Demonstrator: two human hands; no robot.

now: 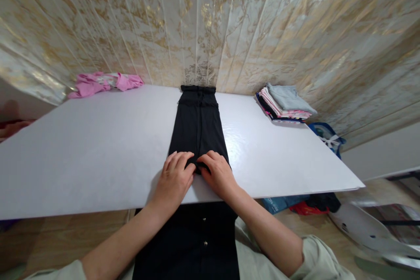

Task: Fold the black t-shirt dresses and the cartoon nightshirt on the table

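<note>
A long black garment [198, 124] lies folded in a narrow strip down the middle of the white table [98, 140], from the wall to the near edge. My left hand [173, 179] and my right hand [218, 173] rest side by side on its near end. The fingers of both hands curl down and pinch the black cloth between them. More black cloth with small buttons [197, 245] hangs below the table's edge, in front of my body.
A crumpled pink garment [105, 83] lies at the table's far left corner. A stack of folded clothes [285, 104] sits at the far right. A blue bag [326, 138] and other items lie on the floor to the right. A marbled wall stands behind.
</note>
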